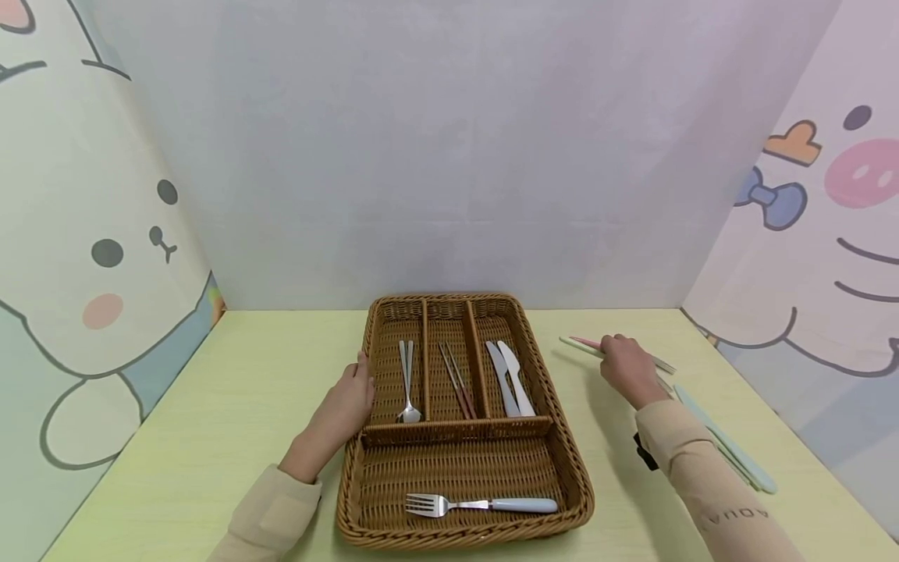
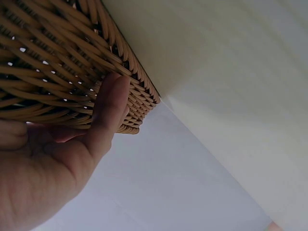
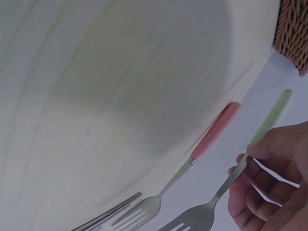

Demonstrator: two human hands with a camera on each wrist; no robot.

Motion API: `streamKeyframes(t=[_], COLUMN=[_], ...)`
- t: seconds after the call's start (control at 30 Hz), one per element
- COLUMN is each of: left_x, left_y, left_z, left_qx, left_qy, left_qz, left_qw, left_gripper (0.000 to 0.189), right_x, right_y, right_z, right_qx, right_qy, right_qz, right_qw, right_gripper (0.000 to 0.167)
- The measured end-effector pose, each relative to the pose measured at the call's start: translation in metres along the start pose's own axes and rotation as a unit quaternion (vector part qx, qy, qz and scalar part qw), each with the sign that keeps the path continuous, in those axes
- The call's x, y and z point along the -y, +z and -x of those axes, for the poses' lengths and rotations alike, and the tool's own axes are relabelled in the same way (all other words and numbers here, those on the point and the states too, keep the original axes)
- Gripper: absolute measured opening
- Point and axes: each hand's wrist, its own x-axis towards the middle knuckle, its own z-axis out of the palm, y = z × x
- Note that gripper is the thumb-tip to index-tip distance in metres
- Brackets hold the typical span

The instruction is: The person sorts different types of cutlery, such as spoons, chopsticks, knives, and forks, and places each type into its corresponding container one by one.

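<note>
Between its thumb and fingers my right hand (image 1: 627, 369) pinches a fork with a pale green handle (image 3: 272, 115), held just above the table. Near it lies a pink-handled fork (image 3: 216, 130) on the tabletop. My left hand (image 1: 349, 398) grips the left rim of a brown wicker cutlery basket (image 1: 576, 476), its thumb (image 2: 113, 96) against the woven wall. Spoons (image 1: 410, 414) lie in the basket's left compartment, chopsticks (image 1: 460, 386) in the middle one, two knives (image 1: 516, 378) in the right one. Across the front compartment rests a fork with a pale blue handle (image 1: 523, 505).
Beside my right forearm lie pale green utensils (image 1: 744, 460), partly hidden by the sleeve. Dark, thin metal tips (image 3: 113, 210) show near the pink-handled fork. A pale wall (image 1: 449, 156) stands behind the table, with cartoon-printed panels (image 1: 808, 234) at both sides.
</note>
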Motion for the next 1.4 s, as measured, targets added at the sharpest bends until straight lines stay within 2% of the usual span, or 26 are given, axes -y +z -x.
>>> streamKeyframes(t=[0.13,0.27,0.53,0.67,0.77,0.87,1.03,1.2,1.4], left_x=[0.000,0.001,0.001,0.001,0.000,-0.001,-0.002,-0.001,-0.001], left_y=[0.000,0.001,0.000,0.000,-0.001,-0.002,-0.003,-0.003,-0.002], left_z=[0.000,0.000,0.000,-0.001,0.000,0.000,0.000,0.001,0.000], left_qx=[-0.005,-0.008,0.003,0.011,0.015,0.015,0.010,0.009,0.008], left_qy=[0.006,0.007,-0.006,-0.014,-0.017,-0.015,-0.011,-0.010,-0.005], left_qz=[-0.004,-0.008,-0.003,0.002,0.007,0.008,0.003,-0.002,-0.003], left_qw=[1.0000,0.9999,1.0000,0.9998,0.9997,0.9997,0.9999,0.9999,1.0000], left_gripper=[0.050,0.050,0.051,0.051,0.052,0.051,0.051,0.051,0.051], right_x=[0.006,0.010,0.033,0.047,0.058,0.067,0.085,0.103,0.123], right_y=[-0.006,-0.012,-0.024,-0.028,-0.031,-0.034,-0.038,-0.044,-0.048], right_z=[0.008,0.014,0.030,0.038,0.045,0.052,0.063,0.074,0.085], right_qx=[-0.026,-0.032,-0.051,-0.061,-0.075,-0.091,-0.122,-0.129,-0.115], right_qy=[-0.008,-0.013,-0.054,-0.073,-0.087,-0.109,-0.156,-0.190,-0.205], right_qz=[-0.010,-0.018,0.001,-0.012,-0.010,-0.006,0.010,0.023,0.026], right_qw=[0.9996,0.9992,0.9973,0.9954,0.9934,0.9899,0.9803,0.9730,0.9717], right_gripper=[0.015,0.018,0.015,0.025,0.024,0.015,0.015,0.017,0.018])
